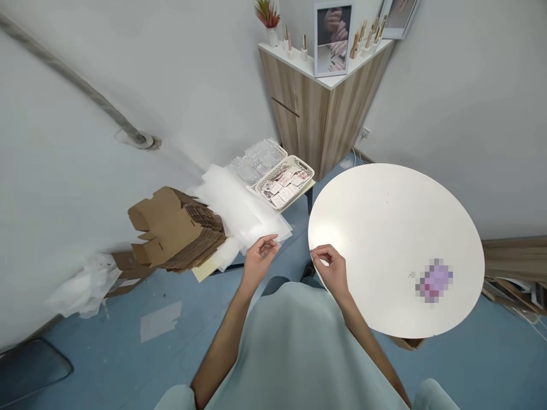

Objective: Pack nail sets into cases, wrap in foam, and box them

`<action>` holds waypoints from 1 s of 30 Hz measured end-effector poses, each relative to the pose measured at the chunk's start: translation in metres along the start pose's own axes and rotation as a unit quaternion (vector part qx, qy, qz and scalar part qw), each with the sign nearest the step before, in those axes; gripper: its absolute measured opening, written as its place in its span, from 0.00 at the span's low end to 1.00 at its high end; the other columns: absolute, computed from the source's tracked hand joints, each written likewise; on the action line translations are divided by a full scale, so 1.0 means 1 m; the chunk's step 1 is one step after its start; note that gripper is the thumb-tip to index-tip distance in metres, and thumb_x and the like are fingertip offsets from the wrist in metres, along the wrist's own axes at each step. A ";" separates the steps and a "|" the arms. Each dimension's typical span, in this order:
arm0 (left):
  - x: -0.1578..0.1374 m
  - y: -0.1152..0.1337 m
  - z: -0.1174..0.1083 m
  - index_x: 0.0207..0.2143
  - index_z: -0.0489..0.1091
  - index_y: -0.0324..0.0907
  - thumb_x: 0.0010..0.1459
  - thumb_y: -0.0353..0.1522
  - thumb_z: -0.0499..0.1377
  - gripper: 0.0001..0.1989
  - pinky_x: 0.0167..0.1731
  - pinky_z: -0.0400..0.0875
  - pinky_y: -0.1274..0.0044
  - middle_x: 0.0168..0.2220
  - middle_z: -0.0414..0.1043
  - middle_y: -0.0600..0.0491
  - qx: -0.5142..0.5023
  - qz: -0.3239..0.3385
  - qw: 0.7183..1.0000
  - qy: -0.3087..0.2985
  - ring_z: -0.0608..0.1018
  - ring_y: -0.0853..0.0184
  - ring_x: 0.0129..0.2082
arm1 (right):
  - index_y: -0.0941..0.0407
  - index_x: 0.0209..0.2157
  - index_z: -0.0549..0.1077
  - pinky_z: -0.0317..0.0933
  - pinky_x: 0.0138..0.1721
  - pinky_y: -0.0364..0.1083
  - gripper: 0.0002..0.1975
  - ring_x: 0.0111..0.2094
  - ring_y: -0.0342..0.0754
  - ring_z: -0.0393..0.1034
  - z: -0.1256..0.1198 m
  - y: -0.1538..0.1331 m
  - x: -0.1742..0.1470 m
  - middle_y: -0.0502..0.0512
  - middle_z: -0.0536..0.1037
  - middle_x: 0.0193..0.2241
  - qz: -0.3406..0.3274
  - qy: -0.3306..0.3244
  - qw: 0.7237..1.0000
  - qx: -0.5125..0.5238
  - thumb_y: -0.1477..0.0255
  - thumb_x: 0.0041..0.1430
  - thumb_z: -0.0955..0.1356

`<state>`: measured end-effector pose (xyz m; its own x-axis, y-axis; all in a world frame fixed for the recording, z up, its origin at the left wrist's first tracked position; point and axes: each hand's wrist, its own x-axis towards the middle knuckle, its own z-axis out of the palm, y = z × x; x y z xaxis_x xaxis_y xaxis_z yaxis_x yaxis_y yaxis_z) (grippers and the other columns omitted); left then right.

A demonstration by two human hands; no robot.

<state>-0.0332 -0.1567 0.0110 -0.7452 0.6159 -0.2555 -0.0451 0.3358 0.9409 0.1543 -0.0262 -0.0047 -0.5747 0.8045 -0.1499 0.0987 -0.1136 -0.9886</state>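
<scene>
My left hand [261, 256] hovers by the near corner of a pile of white foam sheets [237, 205]. Its fingers are loosely bent and apart, with nothing visible in them. At the left rim of the round white table [384, 216], my right hand [332, 266] has its thumb and forefinger tips together in a pinch. Whatever may be between those tips is too small to make out. Left of the foam sheets lies a stack of flat brown cardboard boxes [175, 228].
A white basket of small printed packets [285, 182] stands beside a basket of clear plastic packaging [258, 159]. A pixelated purple item [435, 281] lies on the table. Behind is a wooden corner cabinet [316, 108] bearing a picture frame [333, 40]. Plastic wrapping [88, 285] lies at left.
</scene>
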 end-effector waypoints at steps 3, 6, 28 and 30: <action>0.033 -0.005 -0.010 0.49 0.79 0.44 0.57 0.45 0.67 0.21 0.49 0.78 0.70 0.41 0.78 0.49 0.018 -0.011 1.000 -0.005 0.81 0.62 0.43 | 0.52 0.35 0.79 0.77 0.53 0.55 0.07 0.43 0.52 0.79 0.009 -0.004 0.018 0.55 0.81 0.39 0.009 0.009 1.000 -0.006 0.63 0.65 0.73; 0.070 -0.014 -0.018 0.49 0.78 0.43 0.56 0.45 0.67 0.22 0.47 0.78 0.70 0.40 0.78 0.50 0.037 -0.013 0.999 -0.023 0.81 0.62 0.42 | 0.52 0.35 0.79 0.77 0.53 0.54 0.08 0.43 0.52 0.79 0.017 -0.007 0.031 0.55 0.82 0.39 0.020 0.036 0.999 -0.013 0.63 0.65 0.73; 0.330 -0.085 0.006 0.47 0.79 0.40 0.64 0.35 0.59 0.13 0.51 0.72 0.68 0.45 0.84 0.42 0.388 0.060 0.902 -0.182 0.81 0.52 0.49 | 0.52 0.34 0.79 0.77 0.50 0.55 0.11 0.42 0.53 0.79 0.107 -0.040 0.049 0.55 0.82 0.36 0.073 0.322 0.941 -0.079 0.59 0.64 0.73; 0.330 -0.088 0.006 0.46 0.80 0.41 0.65 0.35 0.59 0.13 0.50 0.72 0.68 0.46 0.83 0.43 0.392 0.074 0.899 -0.178 0.82 0.53 0.48 | 0.52 0.34 0.79 0.77 0.50 0.55 0.12 0.42 0.53 0.79 0.112 -0.039 0.045 0.55 0.81 0.36 0.080 0.339 0.934 -0.084 0.58 0.64 0.74</action>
<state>-0.2712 0.0218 -0.1573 -0.4373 0.8380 -0.3263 0.6252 0.5441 0.5595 0.0337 -0.0504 0.0258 0.0979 0.9758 -0.1953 0.2988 -0.2160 -0.9296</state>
